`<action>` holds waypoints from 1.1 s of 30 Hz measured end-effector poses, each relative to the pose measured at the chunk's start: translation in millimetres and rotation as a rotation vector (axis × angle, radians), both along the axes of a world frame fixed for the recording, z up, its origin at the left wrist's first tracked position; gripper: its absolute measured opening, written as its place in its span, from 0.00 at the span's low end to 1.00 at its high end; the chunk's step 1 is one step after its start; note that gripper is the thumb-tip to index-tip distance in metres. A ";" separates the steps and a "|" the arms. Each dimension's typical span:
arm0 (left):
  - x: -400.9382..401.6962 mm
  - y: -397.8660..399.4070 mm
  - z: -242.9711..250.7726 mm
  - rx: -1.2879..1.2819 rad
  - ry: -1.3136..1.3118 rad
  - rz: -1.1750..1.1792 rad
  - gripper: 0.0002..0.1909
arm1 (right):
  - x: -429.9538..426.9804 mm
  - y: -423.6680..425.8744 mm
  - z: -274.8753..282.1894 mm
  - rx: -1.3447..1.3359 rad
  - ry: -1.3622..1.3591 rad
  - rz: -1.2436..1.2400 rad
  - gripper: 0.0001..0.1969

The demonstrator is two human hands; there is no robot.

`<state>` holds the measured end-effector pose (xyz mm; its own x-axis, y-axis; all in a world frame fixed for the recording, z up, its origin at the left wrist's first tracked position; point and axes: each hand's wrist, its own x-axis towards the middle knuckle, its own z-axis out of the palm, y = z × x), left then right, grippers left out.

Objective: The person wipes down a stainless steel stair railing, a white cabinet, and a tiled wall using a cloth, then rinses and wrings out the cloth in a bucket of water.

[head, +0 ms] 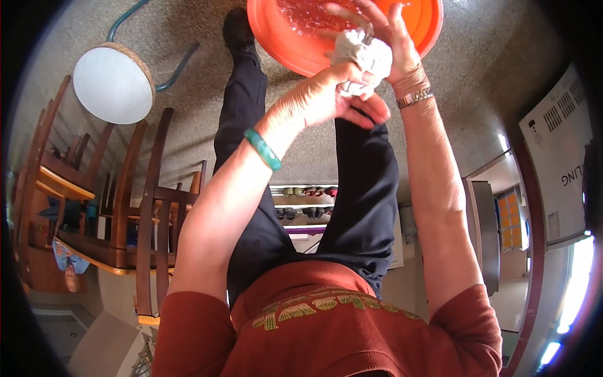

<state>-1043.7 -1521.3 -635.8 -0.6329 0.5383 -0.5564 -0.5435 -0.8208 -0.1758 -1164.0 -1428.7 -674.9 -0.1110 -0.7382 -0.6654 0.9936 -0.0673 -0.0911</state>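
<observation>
A crumpled white cloth [362, 55] is bunched between my two hands above the near rim of an orange plastic basin [287, 59]. My left hand [337, 92], with a green bangle on the forearm, pinches the cloth's lower end under its thumb; its other fingers stretch out below. My right hand [398, 49], with a metal-banded watch [414, 97] at the wrist, has its fingers spread over the basin, its palm against the cloth's side. Rippling water [315, 16] shows in the basin. The basin's far edge lies outside the view.
The basin stands on a speckled floor [188, 28] near my dark shoe [239, 35]. To the left are a round stool with a white seat [113, 84], dark wooden chairs [158, 202] and a person in a light blue shirt [70, 257]. A shoe rack [304, 201] shows between my legs; a white box [560, 136] is at right.
</observation>
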 end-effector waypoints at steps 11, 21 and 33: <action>0.2 7.3 18.7 0.268 0.035 0.210 0.48 | -12.8 -7.8 52.3 -0.088 0.059 0.036 0.35; -10.2 -1.6 41.4 -0.186 -0.070 -0.017 0.13 | -14.6 -27.7 75.0 0.169 0.366 0.568 0.25; -11.7 7.2 -35.1 -1.136 -0.135 -0.763 0.21 | 29.6 -24.8 -51.1 0.653 1.013 0.434 0.14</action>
